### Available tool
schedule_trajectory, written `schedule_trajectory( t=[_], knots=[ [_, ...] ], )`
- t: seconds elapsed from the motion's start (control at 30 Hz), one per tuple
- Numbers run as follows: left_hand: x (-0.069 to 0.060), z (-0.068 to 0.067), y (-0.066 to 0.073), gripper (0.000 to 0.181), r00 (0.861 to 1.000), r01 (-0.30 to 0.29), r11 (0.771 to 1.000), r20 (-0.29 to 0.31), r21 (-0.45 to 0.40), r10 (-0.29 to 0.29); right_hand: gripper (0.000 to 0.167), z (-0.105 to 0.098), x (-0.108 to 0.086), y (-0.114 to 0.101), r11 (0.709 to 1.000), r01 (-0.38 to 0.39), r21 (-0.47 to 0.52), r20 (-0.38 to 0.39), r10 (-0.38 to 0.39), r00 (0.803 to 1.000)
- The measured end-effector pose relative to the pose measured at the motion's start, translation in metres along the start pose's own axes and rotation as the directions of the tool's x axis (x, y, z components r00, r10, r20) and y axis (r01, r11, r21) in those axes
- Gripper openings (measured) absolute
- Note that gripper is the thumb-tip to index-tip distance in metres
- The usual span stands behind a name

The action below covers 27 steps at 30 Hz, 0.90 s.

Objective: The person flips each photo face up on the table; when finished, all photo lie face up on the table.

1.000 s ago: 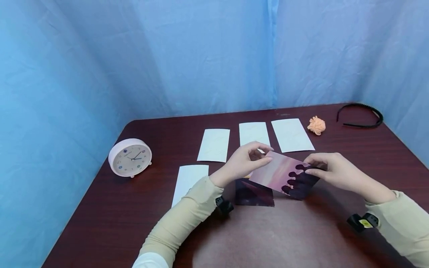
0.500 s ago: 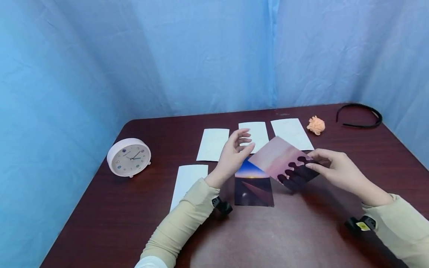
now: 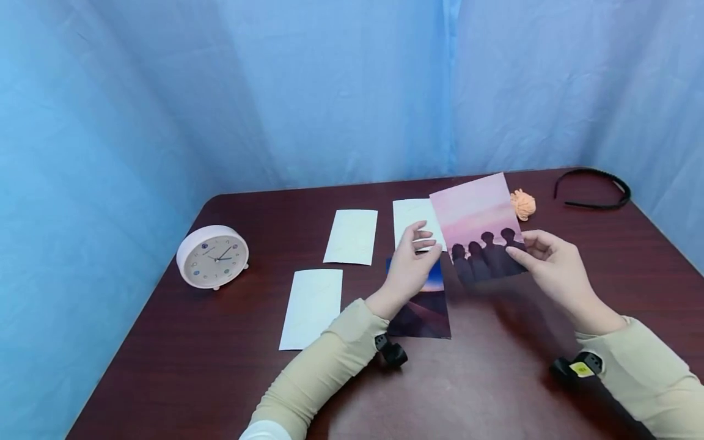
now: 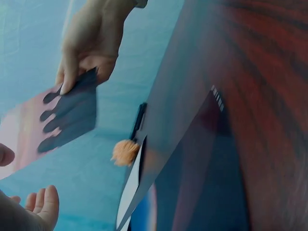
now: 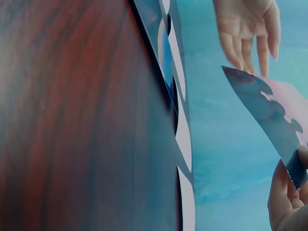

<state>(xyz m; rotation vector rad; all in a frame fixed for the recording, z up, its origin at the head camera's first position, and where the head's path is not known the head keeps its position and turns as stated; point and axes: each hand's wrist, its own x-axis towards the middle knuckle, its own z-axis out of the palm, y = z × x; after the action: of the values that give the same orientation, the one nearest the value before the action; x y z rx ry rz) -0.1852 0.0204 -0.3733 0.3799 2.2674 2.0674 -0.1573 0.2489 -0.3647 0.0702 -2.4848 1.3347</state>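
Observation:
My right hand [image 3: 558, 272] pinches the lower right edge of a photo print [image 3: 475, 211] between thumb and fingers. The print has a pink sky and dark silhouettes of several people, and it is held up above the table, picture side towards me. Just left of it, my left hand [image 3: 409, 266] has its fingers loosely bent and holds nothing; the left wrist view shows a gap between its fingers [image 4: 45, 204] and the print. Beneath the left hand lies a second print [image 3: 420, 321] of a dark road under a blue dusk sky, partly covered by that hand.
White blank-looking cards lie about: one at front left [image 3: 311, 308], one behind it [image 3: 352, 237], one farther right [image 3: 409, 211] partly hidden. A white alarm clock [image 3: 213, 258] stands left. An orange yarn bundle [image 3: 524, 205] and black headband [image 3: 599, 205] lie at back right.
The left hand has let go of the pink print. The right hand has raised and turned it upright, so it now hides the rightmost white card and part of the yarn.

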Motion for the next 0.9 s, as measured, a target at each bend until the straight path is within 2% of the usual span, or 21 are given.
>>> schedule_trajectory(
  t=[0.07,0.13,0.23,0.3,0.37,0.57,0.77,0.83,0.9],
  knots=[
    [-0.001,0.007,-0.001,0.05,1.0,-0.002,1.0,0.018,0.016,0.002,0.011,0.003,-0.001,0.001,0.994,-0.045,0.095,-0.003,0.046,0.999],
    [-0.001,0.012,-0.001,0.048,0.999,-0.02,1.0,0.026,0.014,0.02,0.018,0.005,-0.003,0.002,0.972,-0.089,0.219,0.001,0.091,0.996],
    [-0.001,0.02,0.001,0.044,0.998,-0.061,0.998,0.011,0.006,0.061,0.022,0.008,-0.004,0.003,0.906,-0.132,0.402,0.019,0.136,0.991],
    [0.0,0.023,0.0,0.04,0.997,-0.08,0.997,-0.007,0.001,0.08,0.021,0.01,-0.005,0.003,0.862,-0.15,0.484,0.033,0.154,0.988],
    [0.0,0.025,-0.001,0.036,0.996,-0.085,0.996,-0.03,-0.003,0.085,0.019,0.011,-0.005,0.004,0.839,-0.162,0.52,0.046,0.162,0.986],
    [0.001,0.027,-0.005,0.026,0.995,-0.076,0.997,-0.062,-0.022,0.074,0.019,0.012,-0.004,0.007,0.811,-0.184,0.555,0.075,0.172,0.982],
    [0.0,0.026,-0.004,0.025,0.999,-0.007,0.996,-0.039,-0.084,0.004,0.018,0.007,0.0,0.021,0.811,-0.223,0.541,0.167,0.156,0.974],
    [0.0,0.026,-0.005,0.027,1.0,0.016,0.997,-0.017,-0.071,-0.017,0.017,0.004,0.001,0.025,0.829,-0.227,0.51,0.2,0.143,0.969],
    [-0.001,0.026,-0.005,0.031,0.999,0.028,0.999,0.024,-0.024,-0.027,0.013,0.001,0.002,0.026,0.88,-0.212,0.424,0.214,0.131,0.968]
  ],
)
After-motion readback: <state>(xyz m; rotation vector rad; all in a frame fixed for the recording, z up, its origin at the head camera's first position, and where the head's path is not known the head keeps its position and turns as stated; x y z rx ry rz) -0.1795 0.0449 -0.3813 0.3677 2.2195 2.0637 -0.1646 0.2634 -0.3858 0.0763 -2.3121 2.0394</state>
